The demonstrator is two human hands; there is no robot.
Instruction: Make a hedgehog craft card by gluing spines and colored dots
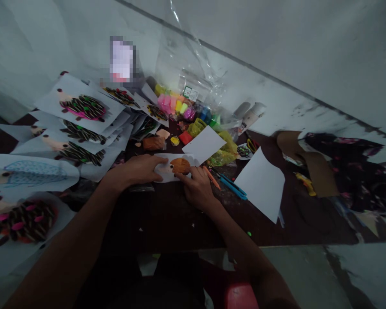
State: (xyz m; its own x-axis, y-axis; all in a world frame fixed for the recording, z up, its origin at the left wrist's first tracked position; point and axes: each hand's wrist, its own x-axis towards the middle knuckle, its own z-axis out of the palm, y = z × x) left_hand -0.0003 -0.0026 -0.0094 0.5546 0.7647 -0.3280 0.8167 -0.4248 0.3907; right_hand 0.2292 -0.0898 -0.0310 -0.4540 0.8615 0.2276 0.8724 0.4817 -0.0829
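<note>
A small white sheet (162,175) lies on the dark table, bearing a brown rounded clay shape (180,166) with a pale pointed part and a dark dot. My left hand (140,170) rests at the sheet's left edge, its fingers apart and nothing gripped in it. On the right side, my right hand (197,186) touches the lower edge of the brown shape with a fingertip; whether it pinches something small there is hidden. Right of that hand lie an orange tool (212,178) and a blue cutter (233,187).
Papers with spiky clay hedgehogs (83,107) are stacked at the left. Colourful clay packs (176,105) stand at the back beside a yellow bag (223,152). A large white sheet (262,184) and dark floral cloth (357,171) lie rightward. Brown clay (153,143) sits behind my left hand.
</note>
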